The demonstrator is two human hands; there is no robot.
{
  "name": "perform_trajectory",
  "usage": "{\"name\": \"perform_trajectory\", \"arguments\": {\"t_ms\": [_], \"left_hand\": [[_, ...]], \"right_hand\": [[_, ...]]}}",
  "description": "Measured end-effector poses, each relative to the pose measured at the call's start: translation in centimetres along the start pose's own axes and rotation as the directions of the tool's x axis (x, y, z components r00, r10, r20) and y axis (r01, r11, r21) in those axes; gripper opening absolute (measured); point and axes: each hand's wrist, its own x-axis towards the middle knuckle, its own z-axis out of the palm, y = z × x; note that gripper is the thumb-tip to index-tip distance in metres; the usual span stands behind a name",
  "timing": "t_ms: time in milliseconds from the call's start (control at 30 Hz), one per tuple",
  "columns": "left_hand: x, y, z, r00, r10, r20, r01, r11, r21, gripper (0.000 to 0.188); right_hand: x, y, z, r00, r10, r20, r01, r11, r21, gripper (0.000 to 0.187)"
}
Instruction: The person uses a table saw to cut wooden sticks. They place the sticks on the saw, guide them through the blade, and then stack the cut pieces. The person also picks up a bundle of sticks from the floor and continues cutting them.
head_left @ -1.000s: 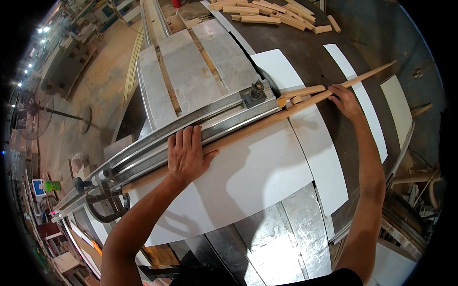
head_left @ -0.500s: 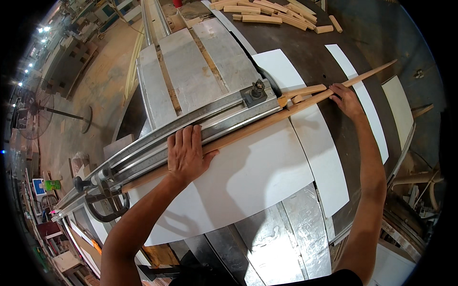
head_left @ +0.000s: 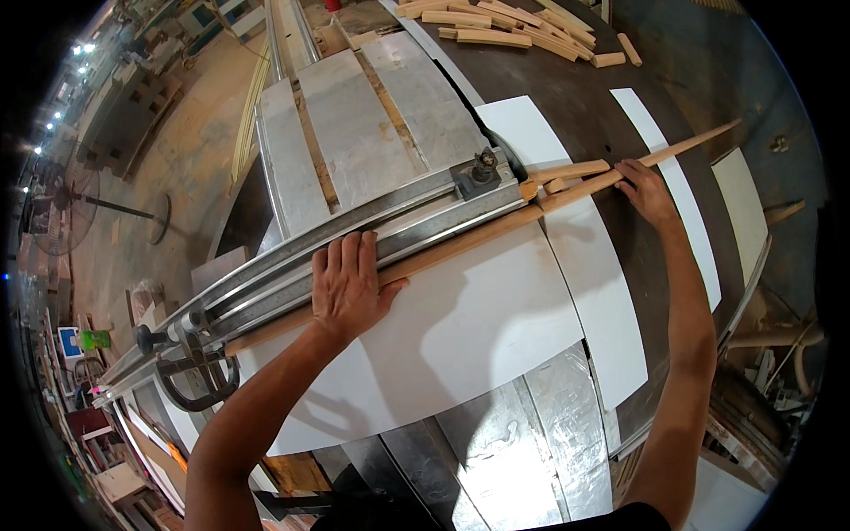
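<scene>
A long wooden strip (head_left: 465, 242) lies along the metal fence (head_left: 416, 221) of a sliding table saw. My left hand (head_left: 345, 288) clamps it there, fingers over the fence and thumb along the strip. Further right, my right hand (head_left: 645, 188) is closed on the strip's tapering outer length (head_left: 677, 149), thumb on the near side. Where the strip crosses the slot in the white sheet (head_left: 425, 327), a dark seam now divides it. Beside this seam lie a short wood block (head_left: 555, 186) and a pale wooden piece (head_left: 571, 170). The saw blade cannot be made out.
Cut wood pieces (head_left: 505, 31) are heaped at the far end of the dark table (head_left: 611, 53). A black clamp knob (head_left: 484, 168) stands on the fence's end, and a curved metal handle (head_left: 199, 380) at its near left. A standing fan (head_left: 71, 199) is on the left.
A seam has appeared across the strip at the slot, and its outer length sits at a slightly different angle. Both hands keep nearly the same places; the whole view has shifted slightly.
</scene>
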Motion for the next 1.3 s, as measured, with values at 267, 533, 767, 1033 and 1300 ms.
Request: {"name": "perform_trajectory", "arguments": {"t_ms": [267, 533, 767, 1033, 1300], "left_hand": [[0.0, 0.0, -0.1, 1.0, 0.0, -0.001, 0.0, 1.0, 0.015, 0.084], [0.1, 0.7, -0.1, 0.999, -0.038, -0.037, 0.038, 0.999, -0.01, 0.086], [0.1, 0.8, -0.1, 0.993, -0.079, -0.091, 0.074, 0.995, -0.061, 0.084], [0.1, 0.6, -0.1, 0.99, -0.119, -0.074, 0.111, 0.988, -0.112, 0.083], [-0.1, 0.2, -0.6, 0.986, -0.167, 0.009, 0.166, 0.977, -0.135, 0.083]], "right_hand": [[-0.1, 0.0, 0.4, 1.0, 0.013, -0.019, -0.014, 1.0, -0.007, 0.037], [-1.9, 0.8, -0.3, 0.998, 0.055, -0.027, -0.055, 0.998, 0.018, 0.04], [-6.1, 0.0, -3.3, 0.979, 0.181, 0.096, -0.176, 0.982, -0.065, 0.051], [-10.0, -1.1, -4.2, 0.979, 0.15, 0.137, -0.148, 0.989, -0.026, 0.051], [-11.3, -6.1, -4.6, 0.975, 0.13, 0.178, -0.116, 0.989, -0.09, 0.051]]}}
